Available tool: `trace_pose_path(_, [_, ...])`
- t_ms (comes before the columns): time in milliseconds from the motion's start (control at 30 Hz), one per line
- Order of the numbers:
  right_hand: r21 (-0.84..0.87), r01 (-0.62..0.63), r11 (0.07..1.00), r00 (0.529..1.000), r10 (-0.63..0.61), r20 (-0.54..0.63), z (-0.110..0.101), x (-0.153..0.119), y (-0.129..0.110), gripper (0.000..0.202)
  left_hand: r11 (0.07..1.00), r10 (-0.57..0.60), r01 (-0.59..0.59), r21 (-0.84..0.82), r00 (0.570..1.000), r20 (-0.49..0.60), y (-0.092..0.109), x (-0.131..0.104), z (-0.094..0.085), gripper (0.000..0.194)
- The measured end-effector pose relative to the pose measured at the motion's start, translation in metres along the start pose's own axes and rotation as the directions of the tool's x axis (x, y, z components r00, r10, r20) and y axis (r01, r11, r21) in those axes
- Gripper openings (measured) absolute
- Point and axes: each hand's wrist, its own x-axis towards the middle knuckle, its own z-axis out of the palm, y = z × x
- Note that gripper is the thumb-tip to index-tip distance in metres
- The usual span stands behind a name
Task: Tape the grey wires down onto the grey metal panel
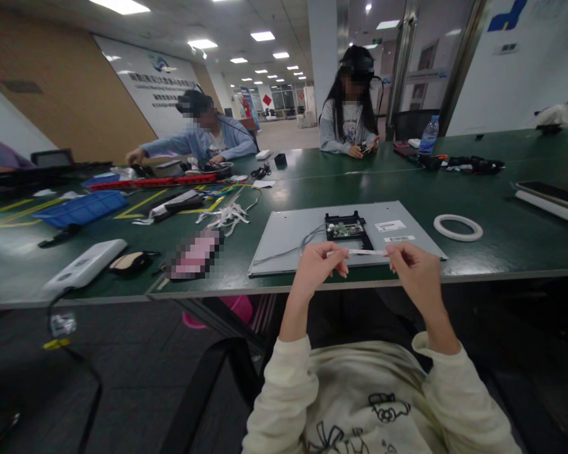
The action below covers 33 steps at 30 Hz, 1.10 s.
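Observation:
Between my two hands a short strip of white tape (367,252) is stretched level. My left hand (322,263) pinches its left end, and my right hand (413,268) pinches the other. Both hands are just above the near edge of a flat grey metal panel (291,228) lying on the table. A black bracket with a green circuit board (345,228) sits on the panel, with thin grey cables running off to the left. White labels (390,225) are stuck to the panel's right part. Right of the panel lies a roll of white tape (458,227).
The green table (492,202) holds a pink phone (196,254), a mouse (131,261), a white power strip (86,263), white strip scraps (227,216) and a blue tray (85,208) on my left. Across the table, two people handle things. A bottle (428,135) stands at far right.

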Motion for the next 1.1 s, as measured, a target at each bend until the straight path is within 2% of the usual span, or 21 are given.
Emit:
trace_pose_path(100, [0.069, -0.045, 0.997, 0.993, 0.037, 0.109, 0.004, 0.012, 0.008, 0.041, 0.994, 0.069, -0.065, 0.089, 0.997, -0.036, 0.005, 0.009, 0.0, 0.027])
trace_pose_path(167, [0.06, -0.051, 0.997, 0.991, 0.043, 0.123, 0.008, 0.033, 0.015, 0.042, 0.968, 0.141, -0.125, 0.217, 0.988, -0.056, 0.015, 0.026, 0.0, 0.03])
trace_pose_path(233, [-0.004, -0.047, 0.999, 0.996, 0.047, 0.074, 0.013, 0.062, 0.022, 0.042, 0.895, 0.235, -0.192, 0.402, 0.97, -0.061, 0.027, 0.056, -0.001, 0.031])
trace_pose_path(300, [-0.119, -0.047, 0.992, 0.999, 0.049, 0.014, 0.019, 0.094, 0.028, 0.042, 0.79, 0.281, -0.204, 0.578, 0.958, -0.047, 0.037, 0.096, -0.002, 0.029])
trace_pose_path(367, [-0.274, -0.075, 0.959, 0.997, 0.07, -0.03, 0.027, 0.122, 0.033, 0.04, 0.71, 0.231, -0.148, 0.689, 0.973, -0.029, 0.041, 0.137, -0.003, 0.026])
trace_pose_path(433, [-0.413, -0.125, 0.902, 0.992, 0.118, -0.042, 0.038, 0.14, 0.039, 0.038, 0.658, 0.117, -0.075, 0.749, 0.993, -0.004, 0.037, 0.17, -0.003, 0.026])
trace_pose_path(533, [-0.515, -0.166, 0.841, 0.982, 0.189, -0.008, 0.056, 0.15, 0.05, 0.034, 0.588, 0.04, -0.034, 0.808, 0.999, 0.013, 0.021, 0.199, -0.001, 0.025])
trace_pose_path(633, [-0.512, -0.19, 0.838, 0.972, 0.234, 0.022, 0.069, 0.15, 0.064, 0.033, 0.546, 0.027, -0.002, 0.838, 1.0, -0.015, 0.006, 0.208, 0.0, 0.026])
trace_pose_path(700, [-0.452, -0.204, 0.868, 0.969, 0.245, 0.032, 0.073, 0.149, 0.073, 0.035, 0.519, 0.002, 0.019, 0.854, 1.0, -0.024, 0.002, 0.21, 0.0, 0.027])
trace_pose_path(900, [-0.148, -0.264, 0.953, 0.964, 0.265, -0.016, 0.072, 0.152, 0.091, 0.039, 0.496, -0.017, -0.003, 0.868, 1.0, 0.013, 0.003, 0.213, 0.0, 0.034])
trace_pose_path(1033, [0.091, -0.328, 0.94, 0.945, 0.326, 0.038, 0.073, 0.15, 0.094, 0.035, 0.484, 0.01, -0.019, 0.875, 1.0, 0.016, -0.002, 0.212, -0.002, 0.032])
trace_pose_path(1100, [0.145, -0.357, 0.923, 0.934, 0.352, 0.061, 0.073, 0.149, 0.093, 0.032, 0.463, 0.055, -0.031, 0.886, 0.998, 0.006, -0.005, 0.211, -0.003, 0.032])
